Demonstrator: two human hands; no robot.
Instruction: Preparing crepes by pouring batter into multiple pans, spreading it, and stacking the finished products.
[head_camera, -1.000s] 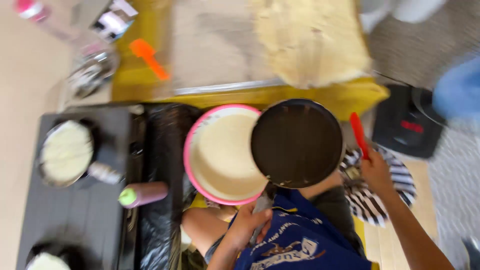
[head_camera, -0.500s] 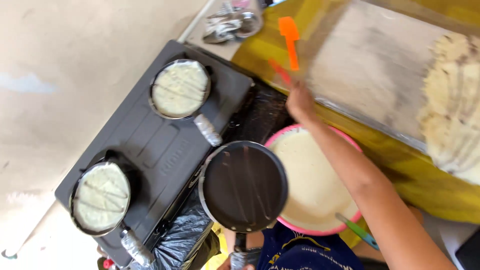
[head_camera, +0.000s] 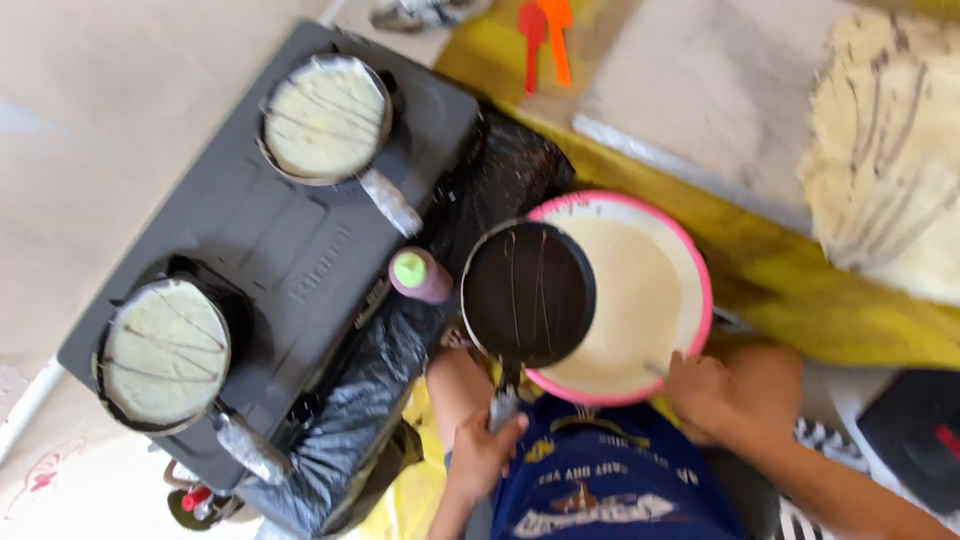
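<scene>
- Head view, lower centre: the left hand (head_camera: 485, 452) is closed around the handle of an empty dark pan (head_camera: 528, 293), held over the pink-rimmed batter bowl (head_camera: 700, 300).
- The pan looks stiff and fairly light; the handle is the safe hold.
- Lower right: the right hand (head_camera: 700, 395) rests at the bowl's rim; grip unclear.

A small purple bottle (head_camera: 421, 275) with a green cap is seen near the middle of the frame. A black box (head_camera: 915, 435) with a red mark is seen at the lower right edge.
</scene>
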